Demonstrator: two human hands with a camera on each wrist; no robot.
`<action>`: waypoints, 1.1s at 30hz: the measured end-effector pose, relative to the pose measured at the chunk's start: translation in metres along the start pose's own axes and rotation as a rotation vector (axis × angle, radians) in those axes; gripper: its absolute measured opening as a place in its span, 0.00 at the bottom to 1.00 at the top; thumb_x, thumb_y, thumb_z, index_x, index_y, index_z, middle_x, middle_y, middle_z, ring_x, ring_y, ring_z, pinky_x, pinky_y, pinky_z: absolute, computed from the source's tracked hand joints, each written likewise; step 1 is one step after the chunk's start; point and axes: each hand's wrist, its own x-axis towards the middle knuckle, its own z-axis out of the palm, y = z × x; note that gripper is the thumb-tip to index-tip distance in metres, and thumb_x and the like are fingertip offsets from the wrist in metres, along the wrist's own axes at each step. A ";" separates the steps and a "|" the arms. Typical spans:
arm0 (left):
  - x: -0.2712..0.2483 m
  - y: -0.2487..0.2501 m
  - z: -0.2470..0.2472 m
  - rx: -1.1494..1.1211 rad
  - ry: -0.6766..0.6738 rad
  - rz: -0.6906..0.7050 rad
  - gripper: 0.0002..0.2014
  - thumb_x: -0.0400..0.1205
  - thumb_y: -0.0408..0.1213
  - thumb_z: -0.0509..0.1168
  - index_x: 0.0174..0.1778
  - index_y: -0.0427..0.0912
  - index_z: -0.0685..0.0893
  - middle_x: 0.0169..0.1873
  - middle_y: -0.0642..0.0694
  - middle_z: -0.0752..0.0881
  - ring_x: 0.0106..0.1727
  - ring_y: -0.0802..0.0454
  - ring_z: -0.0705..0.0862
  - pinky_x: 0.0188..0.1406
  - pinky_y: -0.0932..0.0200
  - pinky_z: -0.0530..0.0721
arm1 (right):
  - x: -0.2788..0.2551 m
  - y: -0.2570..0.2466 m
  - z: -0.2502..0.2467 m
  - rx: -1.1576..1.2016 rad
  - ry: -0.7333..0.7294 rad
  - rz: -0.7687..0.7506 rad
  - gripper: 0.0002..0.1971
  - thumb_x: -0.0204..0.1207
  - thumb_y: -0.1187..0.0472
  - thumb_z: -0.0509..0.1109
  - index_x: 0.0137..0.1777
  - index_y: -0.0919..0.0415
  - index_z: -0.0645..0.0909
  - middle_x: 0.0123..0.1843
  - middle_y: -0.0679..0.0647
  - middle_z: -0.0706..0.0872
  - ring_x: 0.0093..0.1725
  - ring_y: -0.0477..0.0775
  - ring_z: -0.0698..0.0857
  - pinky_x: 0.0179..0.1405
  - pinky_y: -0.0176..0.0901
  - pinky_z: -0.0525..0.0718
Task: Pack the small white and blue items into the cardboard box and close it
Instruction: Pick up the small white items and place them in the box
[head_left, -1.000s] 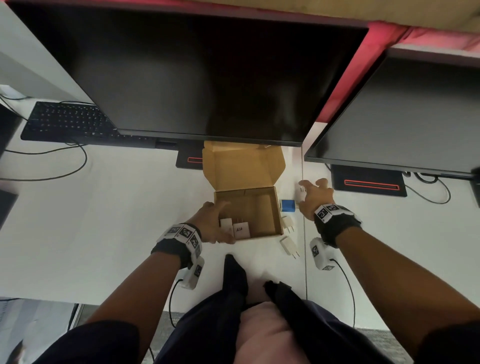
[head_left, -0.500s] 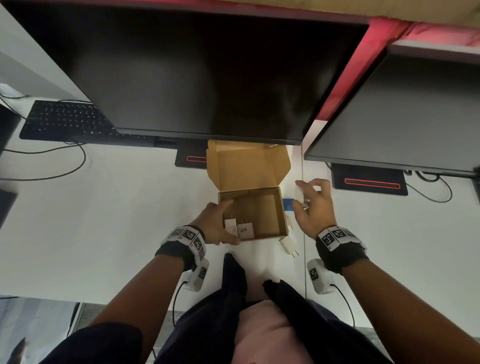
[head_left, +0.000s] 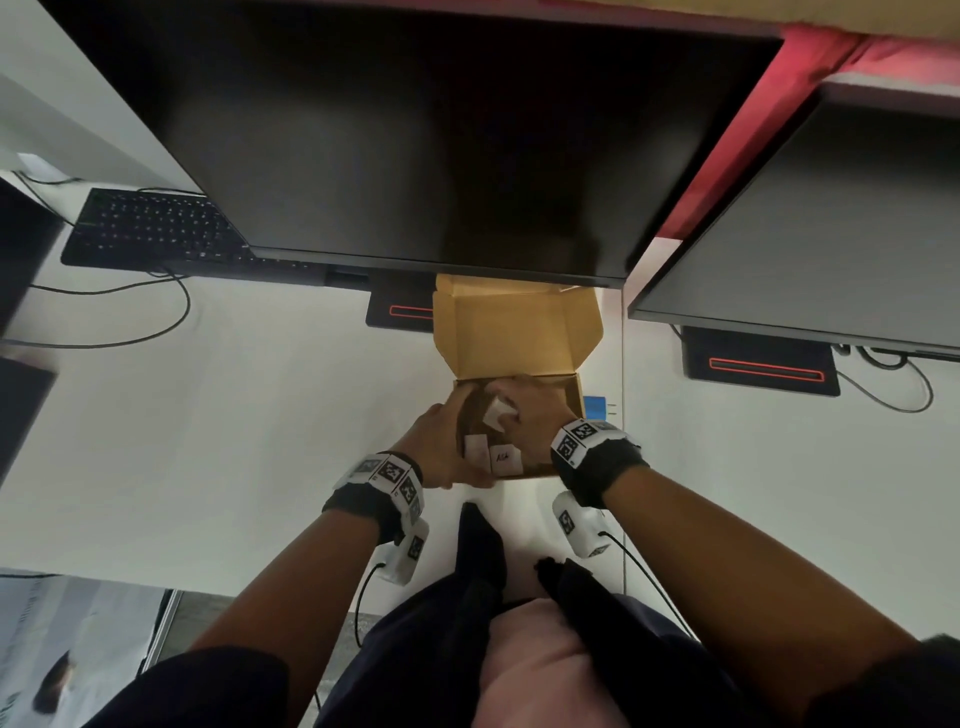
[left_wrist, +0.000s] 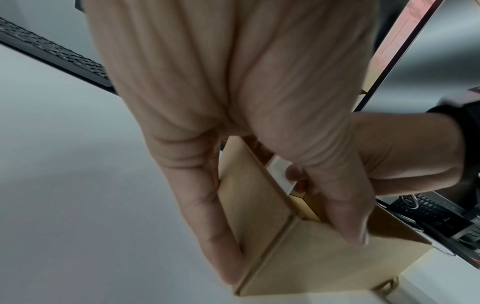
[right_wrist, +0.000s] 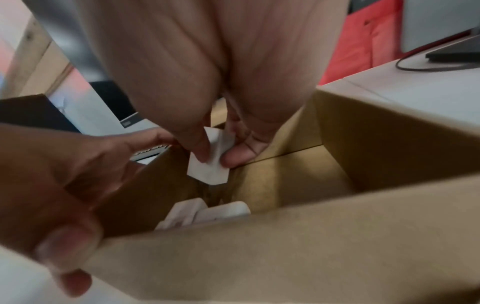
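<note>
An open cardboard box (head_left: 566, 395) with its lid (head_left: 514, 332) standing up sits on the white desk. My left hand (head_left: 441, 441) grips the box's near-left corner (left_wrist: 272, 236), thumb over the rim. My right hand (head_left: 524, 410) reaches inside the box and pinches a small white plug adapter (right_wrist: 210, 162) between thumb and fingers, above the box floor. Two white adapters (head_left: 493, 457) lie in the box's near-left corner, also seen as white adapters (right_wrist: 205, 214). A blue adapter (head_left: 595, 408) lies on the desk just right of the box.
Two dark monitors (head_left: 415, 135) overhang the desk, their stands (head_left: 758, 364) behind the box. A black keyboard (head_left: 150, 228) with cables lies far left. The desk's front edge is close to my lap.
My right hand lifted a white adapter from the desk at the right of the box and carried it left into the box. The left hand kept its hold on the box corner.
</note>
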 end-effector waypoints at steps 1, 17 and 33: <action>-0.001 0.000 0.000 -0.010 0.005 0.001 0.63 0.60 0.44 0.88 0.84 0.65 0.51 0.66 0.46 0.76 0.53 0.44 0.85 0.31 0.45 0.93 | 0.003 -0.002 0.002 0.030 -0.006 0.011 0.17 0.79 0.61 0.69 0.65 0.47 0.74 0.55 0.49 0.84 0.51 0.51 0.83 0.53 0.45 0.83; -0.002 0.000 -0.001 0.016 0.018 0.001 0.65 0.60 0.46 0.88 0.86 0.57 0.50 0.69 0.44 0.76 0.48 0.42 0.87 0.32 0.44 0.93 | 0.007 -0.013 0.014 0.055 0.067 0.094 0.18 0.83 0.62 0.65 0.72 0.56 0.80 0.68 0.58 0.85 0.67 0.61 0.82 0.65 0.47 0.76; 0.011 0.002 -0.001 0.176 -0.033 -0.028 0.52 0.58 0.54 0.88 0.76 0.47 0.70 0.63 0.44 0.79 0.60 0.43 0.83 0.60 0.45 0.87 | -0.002 -0.020 0.016 -0.188 -0.056 0.006 0.10 0.84 0.57 0.66 0.58 0.58 0.86 0.54 0.54 0.90 0.54 0.54 0.88 0.52 0.39 0.81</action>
